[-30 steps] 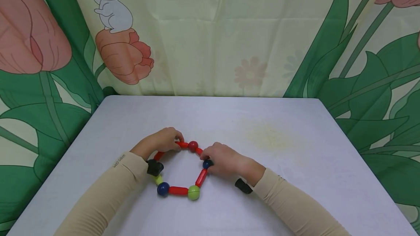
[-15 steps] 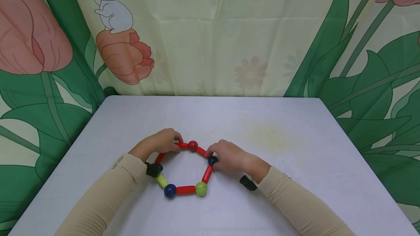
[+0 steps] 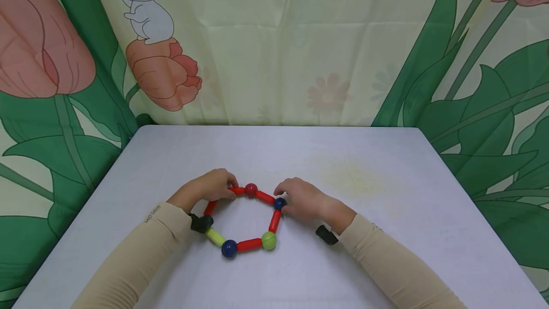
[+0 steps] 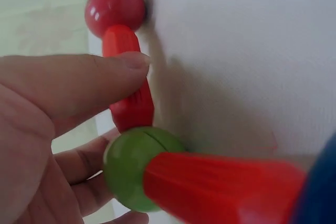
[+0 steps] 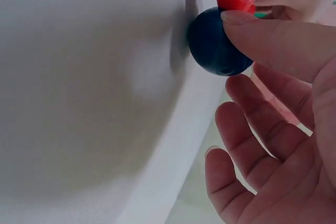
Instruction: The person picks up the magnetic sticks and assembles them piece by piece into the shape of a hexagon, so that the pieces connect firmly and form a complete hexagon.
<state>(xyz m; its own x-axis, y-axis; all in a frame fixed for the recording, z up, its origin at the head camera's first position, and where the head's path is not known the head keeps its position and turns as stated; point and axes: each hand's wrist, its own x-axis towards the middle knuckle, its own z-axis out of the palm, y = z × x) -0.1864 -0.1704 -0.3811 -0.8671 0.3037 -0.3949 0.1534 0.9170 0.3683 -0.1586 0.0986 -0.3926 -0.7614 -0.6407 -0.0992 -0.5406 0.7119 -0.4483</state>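
Observation:
Colored balls and rods, apparently a magnetic building set, form a ring on the table. My left hand (image 3: 211, 187) holds a red rod (image 4: 131, 111) on the ring's far side, thumb across it, between a red ball (image 4: 115, 10) and a green ball (image 4: 131, 169). On the right, my right hand (image 3: 305, 200) pinches a dark blue ball (image 5: 212, 43) joining two red rods. The near side has a light green ball (image 3: 269, 241), a red rod (image 3: 249, 245), another blue ball (image 3: 229, 249) and a yellow-green rod (image 3: 215, 237). The black wrist camera (image 3: 201, 223) hides part of the left side.
The white table (image 3: 364, 261) has a faint yellowish stain (image 3: 351, 178) toward the back right. Behind it hangs a curtain (image 3: 274, 61) printed with tulips and a white animal. Another black camera (image 3: 327, 235) sits at the right wrist.
My right hand has moved right and slightly away, taking the blue ball along. The ring's near side has swung right, while my left hand has stayed nearly in place.

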